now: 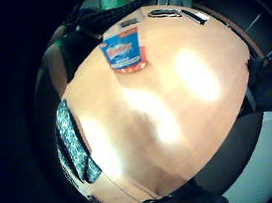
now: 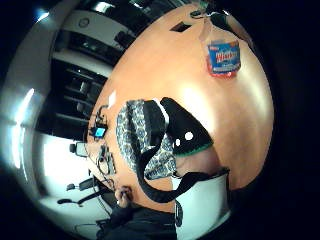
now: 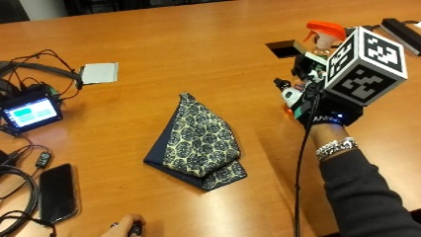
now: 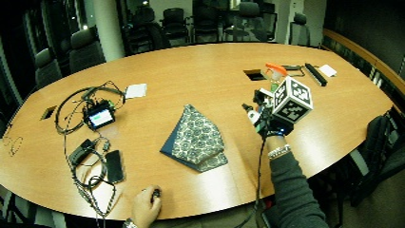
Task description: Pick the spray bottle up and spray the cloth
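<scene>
Standing upright on the wooden table point(image 3: 197, 54), the spray bottle point(image 3: 320, 38) shows its orange trigger head just beyond the gloved right hand point(image 3: 315, 106) in the outside view, and its blue and red label faces both palm cameras; the bottle sits apart from the palm, with bare table between them. Whether the hand's fingers are straight or curled cannot be told, since they are hidden from the outside camera and barely show in the palm views, but nothing is seen held in them. Near the hand, toward the middle of the table, the cloth point(image 3: 197, 143) lies folded, a patterned blue and cream piece with a dark underside at its edges. Past the cloth, a small device with a lit screen point(image 3: 29, 112) sits among black cables point(image 3: 39, 61), a dark phone point(image 3: 58, 192) lies close to the near edge, and a small white pad point(image 3: 100, 72) rests farther out. At the near edge the bare other hand point(image 3: 125, 227) rests on the table, touching none of these things
</scene>
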`<action>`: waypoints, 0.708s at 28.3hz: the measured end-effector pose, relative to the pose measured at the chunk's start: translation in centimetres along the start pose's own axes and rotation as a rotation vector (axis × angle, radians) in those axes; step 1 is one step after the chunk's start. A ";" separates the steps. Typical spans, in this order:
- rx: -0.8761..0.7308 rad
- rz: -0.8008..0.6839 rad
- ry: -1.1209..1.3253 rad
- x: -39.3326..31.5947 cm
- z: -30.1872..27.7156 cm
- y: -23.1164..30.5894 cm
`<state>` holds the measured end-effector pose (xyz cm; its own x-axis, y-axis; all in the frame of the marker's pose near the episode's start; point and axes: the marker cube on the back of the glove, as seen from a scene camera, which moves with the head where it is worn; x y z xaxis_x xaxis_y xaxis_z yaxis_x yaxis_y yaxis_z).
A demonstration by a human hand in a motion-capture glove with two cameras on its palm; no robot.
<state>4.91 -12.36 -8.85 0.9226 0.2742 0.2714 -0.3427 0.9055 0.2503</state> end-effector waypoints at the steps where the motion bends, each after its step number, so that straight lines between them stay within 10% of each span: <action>1: 0.016 0.018 -0.004 0.2 -0.1 -0.6; 20: 0.210 0.241 -0.391 4.1 2.9 -7.7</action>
<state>10.83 -19.17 -6.99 0.6912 0.2887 0.6625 -0.6031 0.7355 0.3087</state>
